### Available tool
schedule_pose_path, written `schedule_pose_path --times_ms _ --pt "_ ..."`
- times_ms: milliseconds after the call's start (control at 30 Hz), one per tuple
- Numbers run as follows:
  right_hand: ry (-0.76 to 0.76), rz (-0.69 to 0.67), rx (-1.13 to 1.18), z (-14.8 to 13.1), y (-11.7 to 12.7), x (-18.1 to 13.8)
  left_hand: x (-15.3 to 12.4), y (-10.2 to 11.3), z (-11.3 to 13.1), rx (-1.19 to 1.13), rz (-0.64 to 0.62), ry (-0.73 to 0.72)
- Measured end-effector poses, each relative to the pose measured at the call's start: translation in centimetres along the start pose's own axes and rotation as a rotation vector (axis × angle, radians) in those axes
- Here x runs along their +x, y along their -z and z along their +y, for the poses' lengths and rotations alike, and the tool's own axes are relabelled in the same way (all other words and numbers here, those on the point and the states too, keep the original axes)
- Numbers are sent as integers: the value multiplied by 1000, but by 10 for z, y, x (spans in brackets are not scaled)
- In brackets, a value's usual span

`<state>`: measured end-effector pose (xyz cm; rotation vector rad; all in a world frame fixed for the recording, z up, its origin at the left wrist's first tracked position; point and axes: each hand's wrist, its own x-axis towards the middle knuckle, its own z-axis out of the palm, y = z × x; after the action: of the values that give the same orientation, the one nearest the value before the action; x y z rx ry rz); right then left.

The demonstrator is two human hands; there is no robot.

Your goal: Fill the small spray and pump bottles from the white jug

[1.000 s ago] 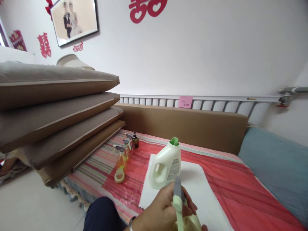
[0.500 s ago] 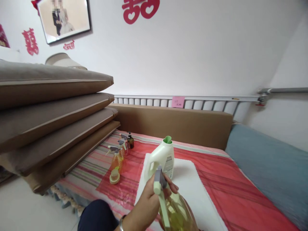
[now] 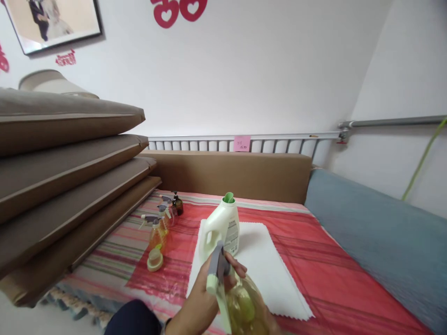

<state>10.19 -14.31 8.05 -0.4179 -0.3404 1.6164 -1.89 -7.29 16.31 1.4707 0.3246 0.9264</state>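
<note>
At the bottom centre, my left hand (image 3: 204,295) is closed round the neck of a spray bottle (image 3: 240,302), with fingers over the far side of its head. The bottle is clear, holds yellow-green liquid, and has a grey and pale green trigger head. My right hand (image 3: 273,322) shows only as a blurred edge along the bottle's lower right side, most of it hidden; it seems to hold the bottle's body. Just beyond stands a white detergent jug (image 3: 223,228) with a handle and an uncapped green spout, upright on a white scallop-edged mat (image 3: 275,270).
Left of the jug, several spray bottles (image 3: 156,235) and a dark pump bottle (image 3: 178,204) stand in a row. A round pale cap (image 3: 155,259) lies before them on the red striped cover (image 3: 314,260). Stacked brown cushions (image 3: 70,153) rise at left; a blue bolster (image 3: 370,237) bounds the right.
The view has turned right, so everything sits further left in the picture. The spray bottle stays in my hands, before the jug.
</note>
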Motion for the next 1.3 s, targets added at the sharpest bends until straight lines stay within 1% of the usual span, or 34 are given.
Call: schedule_pose_path --times_ms 67,167,200,300,333,433,467,500,600,633,667,700,800,833,933,967,1067,1133,1200,1300 --pt "-19 -10 30 -2 2 1 0 -2 3 -6 -5 -8" --pt "-123 -55 45 -7 -2 1 1 -6 11 -47 -12 11" --pt "-135 -71 47 -9 -4 1 2 -7 14 -61 -12 14" --pt "-87 -88 71 -14 -10 2 5 -9 23 -78 26 15" --pt "-91 -87 84 -16 -11 3 7 -11 25 -76 40 18" --pt "-197 -112 85 -21 -13 6 12 -14 29 -74 57 19" --pt "-194 -121 74 -22 -13 7 14 -15 29 -82 56 12" --pt "-148 -122 63 -24 -13 8 16 -16 27 -91 65 -1" --pt "81 -73 31 -27 -14 8 20 -20 21 -135 141 -22" --pt "120 -53 20 -27 -13 8 21 -21 19 -151 173 -21" --pt "118 -38 9 -26 -13 8 21 -22 17 -165 198 -19" --pt "84 -33 2 -25 -13 7 21 -22 17 -175 214 -15" --pt "-67 -33 -5 -21 -11 6 19 -19 17 -155 219 6" --pt "-83 -28 6 -21 -10 6 19 -17 17 -146 218 9" --pt "-6 -2 85 -20 -14 4 18 -10 13 -168 231 -16" --pt "-9 4 106 -20 -16 3 19 -8 11 -187 230 -19" --pt "-112 38 135 -20 -20 4 20 -7 5 -221 192 8" --pt "-111 84 152 -20 -19 6 24 -8 4 -227 182 22" --pt "-67 135 157 -19 -15 6 29 -7 6 -232 211 3" --pt "-51 194 161 -16 -8 5 39 -5 13 -245 309 -126"
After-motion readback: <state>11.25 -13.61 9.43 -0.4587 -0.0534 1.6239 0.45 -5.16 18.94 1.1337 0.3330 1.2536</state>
